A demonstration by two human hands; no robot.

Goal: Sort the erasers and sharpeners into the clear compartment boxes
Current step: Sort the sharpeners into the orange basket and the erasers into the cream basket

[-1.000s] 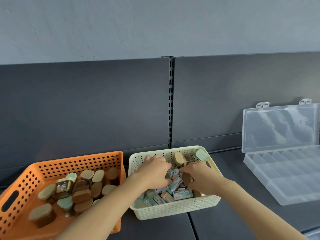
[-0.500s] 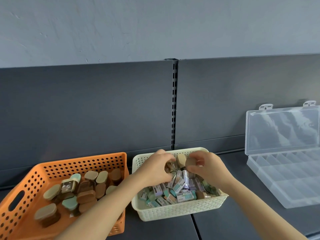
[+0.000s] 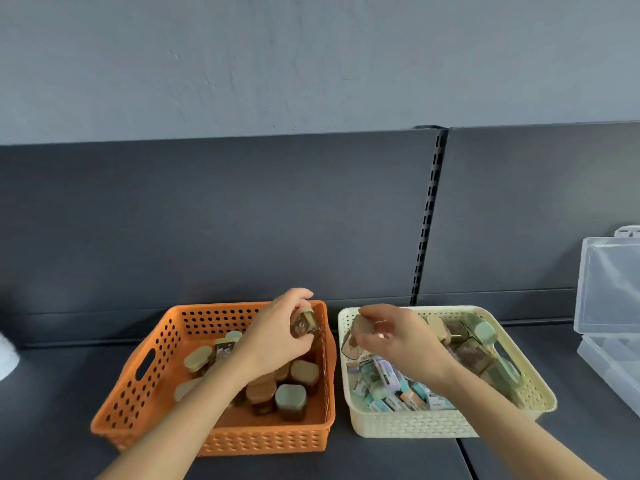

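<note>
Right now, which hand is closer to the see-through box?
Right. The right hand, pinching a beige piece over the cream basket, is nearer the clear box. The left hand, holding a brown sharpener over the orange basket, is farther away.

Two baskets: one orange basket (image 3: 270,441) and one cream basket (image 3: 415,424). One clear box (image 3: 609,289) shows at the right edge. At least seven sharpeners (image 3: 291,401) lie loose in the orange basket, some partly hidden. The cream basket holds about three more and a heap of erasers (image 3: 384,372) too jumbled to count. Two hands, the left hand (image 3: 277,337) and the right hand (image 3: 398,344), each grip one sharpener.
</note>
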